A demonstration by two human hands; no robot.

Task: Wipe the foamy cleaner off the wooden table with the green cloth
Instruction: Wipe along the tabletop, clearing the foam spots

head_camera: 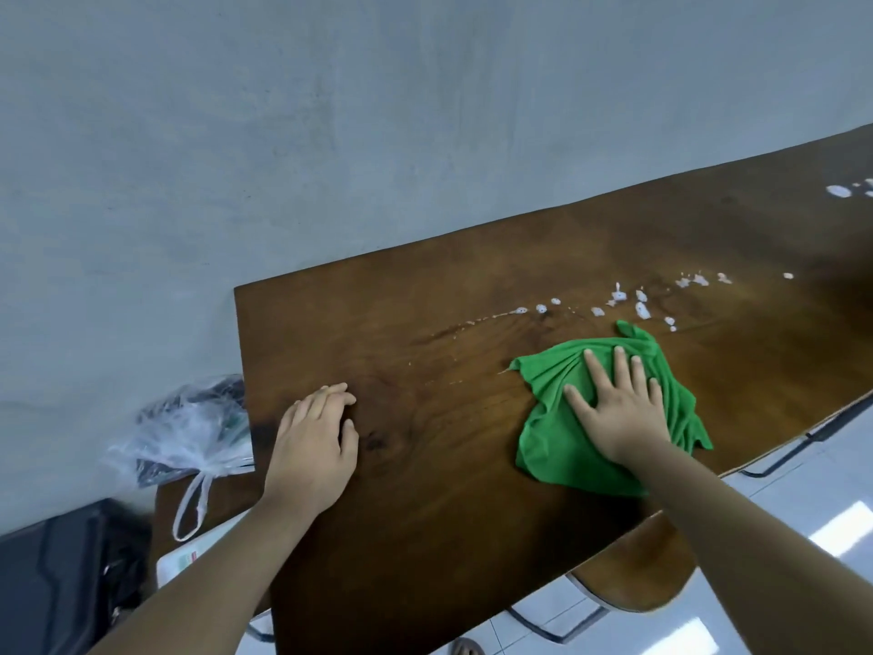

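Right hand (620,411) flat, seemingly pressing green cloth (543,442).

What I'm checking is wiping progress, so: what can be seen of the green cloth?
The green cloth is a thin, soft-looking fabric, bright green, crumpled and wrinkled rather than folded. It lies spread loosely on the wooden table near the person's edge. The right hand presses on it with fingers straight and spread, covering its middle. One corner points toward the white foam blobs just beyond it, seemingly not touching them.
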